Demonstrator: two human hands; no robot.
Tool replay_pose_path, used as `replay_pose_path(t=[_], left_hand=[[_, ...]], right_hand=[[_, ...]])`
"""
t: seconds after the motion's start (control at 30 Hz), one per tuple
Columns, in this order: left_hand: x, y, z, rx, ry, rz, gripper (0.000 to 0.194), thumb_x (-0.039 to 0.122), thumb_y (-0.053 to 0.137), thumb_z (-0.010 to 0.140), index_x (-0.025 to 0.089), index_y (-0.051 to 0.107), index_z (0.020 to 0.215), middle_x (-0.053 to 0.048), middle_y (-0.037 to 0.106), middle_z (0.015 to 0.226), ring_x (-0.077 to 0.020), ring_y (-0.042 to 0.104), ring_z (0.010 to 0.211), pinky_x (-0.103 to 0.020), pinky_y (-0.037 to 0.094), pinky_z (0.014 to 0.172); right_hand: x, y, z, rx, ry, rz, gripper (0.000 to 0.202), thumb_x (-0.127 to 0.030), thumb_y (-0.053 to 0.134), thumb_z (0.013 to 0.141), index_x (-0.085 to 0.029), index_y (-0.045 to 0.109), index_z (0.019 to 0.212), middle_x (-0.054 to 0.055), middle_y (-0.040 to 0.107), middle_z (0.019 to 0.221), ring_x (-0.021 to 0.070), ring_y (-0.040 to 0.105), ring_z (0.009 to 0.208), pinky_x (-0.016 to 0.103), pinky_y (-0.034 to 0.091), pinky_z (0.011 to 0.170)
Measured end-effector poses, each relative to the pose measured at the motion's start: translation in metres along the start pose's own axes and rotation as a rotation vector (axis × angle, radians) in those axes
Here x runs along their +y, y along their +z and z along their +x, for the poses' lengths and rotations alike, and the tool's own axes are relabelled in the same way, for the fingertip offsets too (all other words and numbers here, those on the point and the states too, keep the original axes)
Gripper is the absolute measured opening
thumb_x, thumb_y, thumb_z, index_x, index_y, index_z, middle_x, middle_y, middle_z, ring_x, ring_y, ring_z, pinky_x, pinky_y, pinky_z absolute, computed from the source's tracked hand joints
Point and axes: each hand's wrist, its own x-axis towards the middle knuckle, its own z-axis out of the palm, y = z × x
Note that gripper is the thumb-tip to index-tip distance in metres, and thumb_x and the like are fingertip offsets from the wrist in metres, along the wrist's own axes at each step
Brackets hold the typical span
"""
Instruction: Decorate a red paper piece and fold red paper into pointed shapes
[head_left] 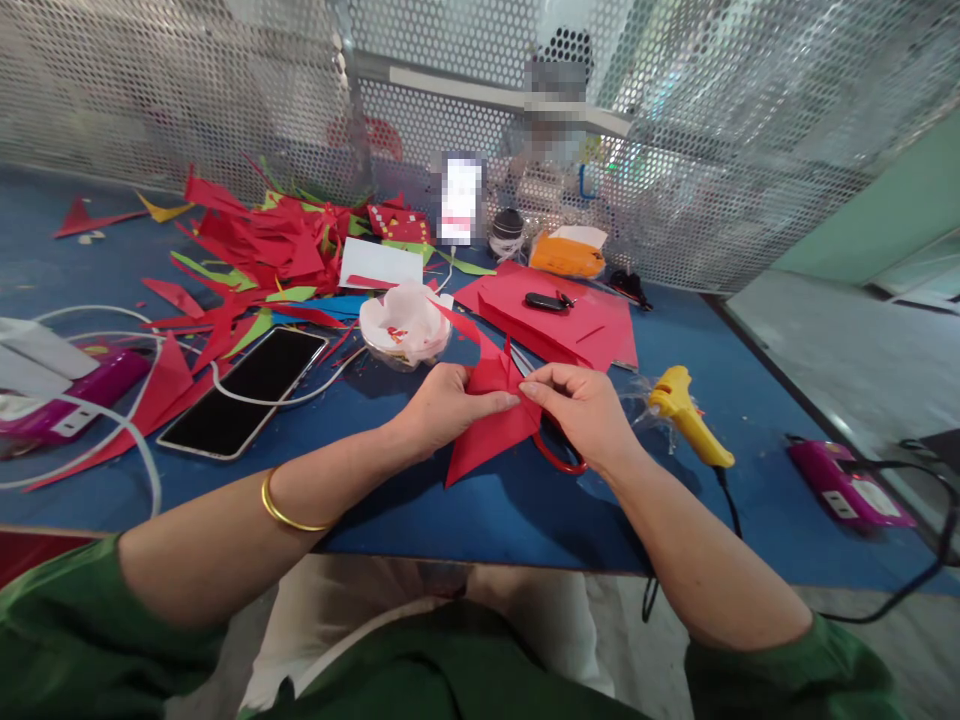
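A folded piece of red paper [484,440] with pointed, cut strips is held above the blue table, between both hands. My left hand [441,405] grips its left side, thumb pressed flat on top. The fingertips of my right hand [581,408] pinch the paper near its right edge. Under my right hand are scissors with red handles [556,460]; their blades show just behind the paper, and I cannot tell whether they touch it. Beyond my left hand stands a white, petal-edged bowl [405,320] with small red scraps inside.
Red and green paper scraps [277,240] heap at the back left. A dark-screened phone [247,390] and white cable lie at left. Red sheets [600,315] carry a small black tool [547,301]. At right are a yellow glue gun [690,415] and a purple power strip [851,485].
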Motion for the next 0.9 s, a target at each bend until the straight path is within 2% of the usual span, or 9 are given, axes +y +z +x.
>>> replay_pose_path(t=[0.13,0.37,0.6,0.7,0.9], left_hand=[[-0.0023,-0.0018,0.0012,-0.032,0.006,-0.002,0.020,0.027,0.081,0.070,0.014,0.076,0.085,-0.007,0.078,0.080,-0.0193,0.071,0.068,-0.030,0.057,0.065],[-0.0004,-0.0014,-0.0002,-0.023,0.115,0.103,0.016,0.029,0.078,0.070,0.014,0.073,0.076,-0.004,0.075,0.072,-0.0191,0.069,0.065,-0.029,0.055,0.062],[0.0005,-0.0003,-0.0006,-0.037,0.043,0.044,0.017,0.028,0.079,0.070,0.014,0.074,0.077,-0.005,0.075,0.073,-0.0187,0.068,0.065,-0.029,0.053,0.062],[0.0028,0.0008,-0.0011,-0.001,0.006,0.055,0.016,0.029,0.077,0.072,0.015,0.070,0.068,-0.003,0.072,0.066,-0.0152,0.063,0.057,-0.025,0.047,0.055],[0.0056,0.0011,-0.0021,0.063,0.006,0.025,0.036,0.041,0.073,0.080,0.016,0.063,0.056,-0.001,0.061,0.052,-0.0090,0.047,0.042,-0.023,0.032,0.042]], right_hand=[[0.0008,0.0000,0.0007,0.011,0.006,-0.002,0.025,-0.044,0.068,0.075,-0.019,0.071,0.074,-0.002,0.054,0.060,0.0125,0.042,0.058,0.027,0.035,0.056],[0.0012,0.0003,0.0004,0.008,-0.001,-0.012,0.025,-0.043,0.070,0.075,-0.019,0.071,0.074,-0.003,0.054,0.060,0.0113,0.040,0.057,0.027,0.033,0.056],[0.0009,-0.0002,0.0004,-0.001,0.011,-0.016,0.026,-0.044,0.071,0.075,-0.019,0.071,0.073,-0.002,0.056,0.061,0.0120,0.043,0.059,0.027,0.035,0.056],[0.0020,-0.0009,0.0005,0.004,0.019,-0.008,0.027,-0.046,0.070,0.075,-0.019,0.071,0.074,-0.002,0.056,0.061,0.0123,0.044,0.059,0.027,0.035,0.057],[0.0037,-0.0008,0.0011,-0.008,0.023,0.000,0.026,-0.045,0.069,0.076,-0.019,0.072,0.076,-0.002,0.057,0.061,0.0124,0.044,0.060,0.028,0.035,0.057]])
